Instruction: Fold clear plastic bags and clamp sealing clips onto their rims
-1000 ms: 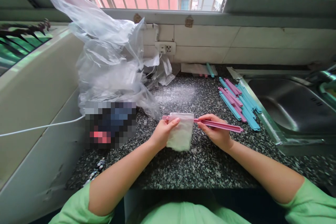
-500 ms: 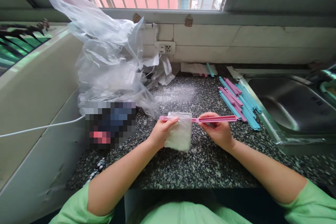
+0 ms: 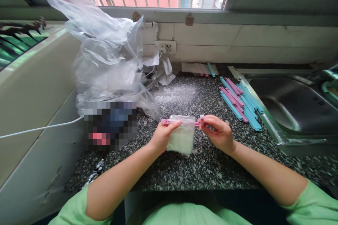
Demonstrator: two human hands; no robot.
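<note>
A small clear plastic bag with pale contents hangs over the front of the counter, its top part lying across a pink bag clip. My left hand is closed on the bag's left side, thumb in front, with the clip's end poking out above the fingers. At the clip's other end, right of the bag, my right hand pinches it by the hinge. One arm of the clip stands up there, seen nearly end-on, so its length is hidden.
Pink and blue bag clips lie piled beside the steel sink. Crumpled plastic bags fill the back left, near a blurred-out dark object. White powder is scattered on the speckled counter. A flat packet lies by the wall.
The clip's free arm has swung from pointing right to standing nearly end-on at my right fingers. The bag has dipped slightly; my left hand keeps its grip.
</note>
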